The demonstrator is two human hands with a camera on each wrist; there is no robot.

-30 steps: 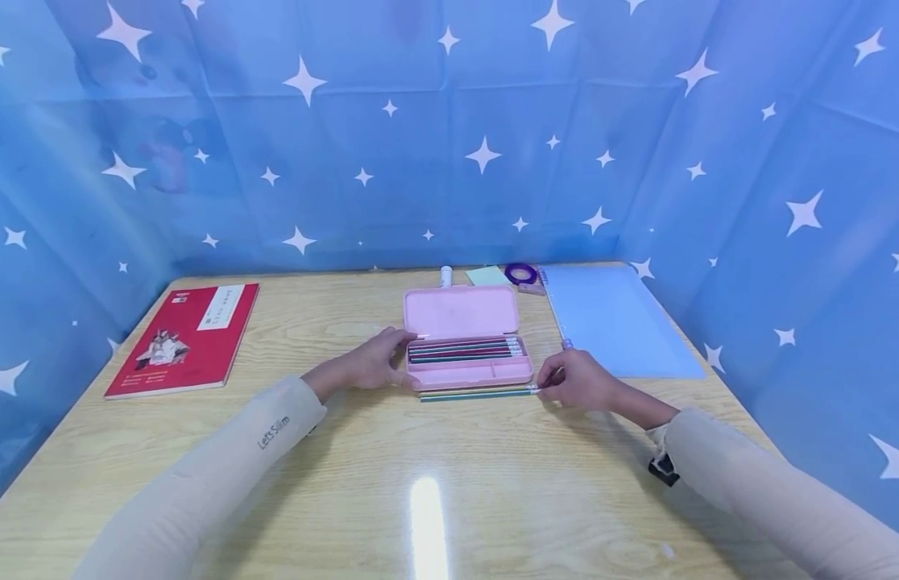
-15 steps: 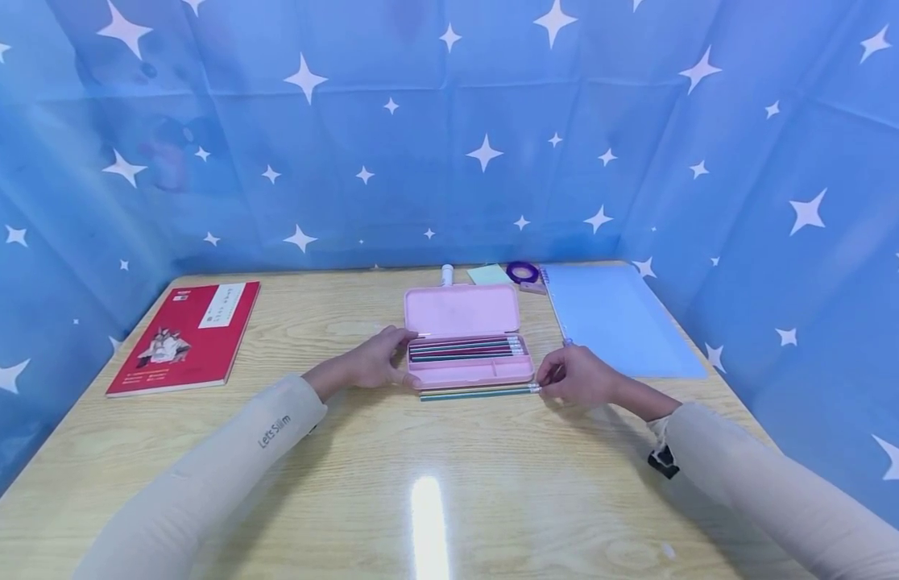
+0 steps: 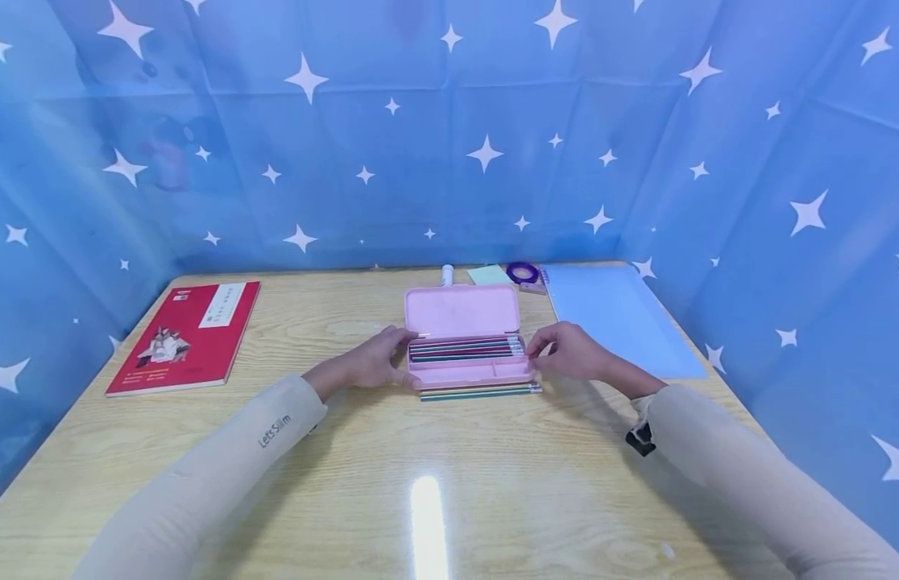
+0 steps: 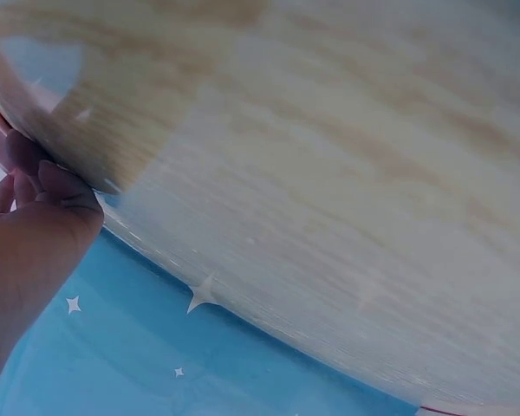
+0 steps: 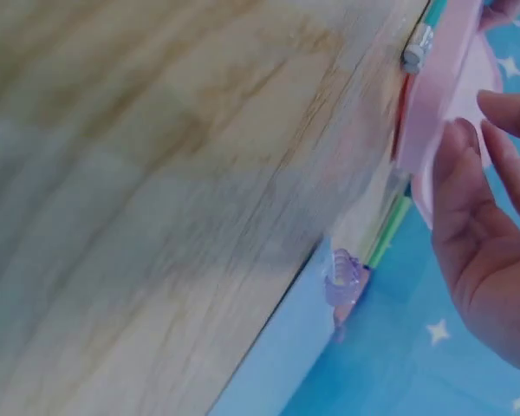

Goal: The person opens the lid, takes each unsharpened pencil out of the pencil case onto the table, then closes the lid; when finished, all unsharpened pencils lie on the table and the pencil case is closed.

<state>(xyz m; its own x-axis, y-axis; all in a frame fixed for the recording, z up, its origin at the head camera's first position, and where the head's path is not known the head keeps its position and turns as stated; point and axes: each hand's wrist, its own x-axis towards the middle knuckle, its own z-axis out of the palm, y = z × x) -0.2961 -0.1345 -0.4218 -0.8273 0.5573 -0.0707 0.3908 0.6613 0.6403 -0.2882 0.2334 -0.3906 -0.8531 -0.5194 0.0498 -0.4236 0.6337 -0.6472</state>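
1. The pink pencil case (image 3: 467,342) lies open mid-table, pencils in its tray; two loose pencils (image 3: 481,392) lie just in front of it.
2. The left hand (image 3: 370,360) grips the case's left end, fingers curled round it.
3. The right hand (image 3: 569,352) is at the case's right end, fingers relaxed and holding nothing; whether they touch it I cannot tell.
4. Only the right wrist view shows a pencil's eraser end (image 5: 416,45) and a clear purple clip (image 5: 344,286); only the head view shows the red book (image 3: 184,336) and the blue folder (image 3: 616,318).
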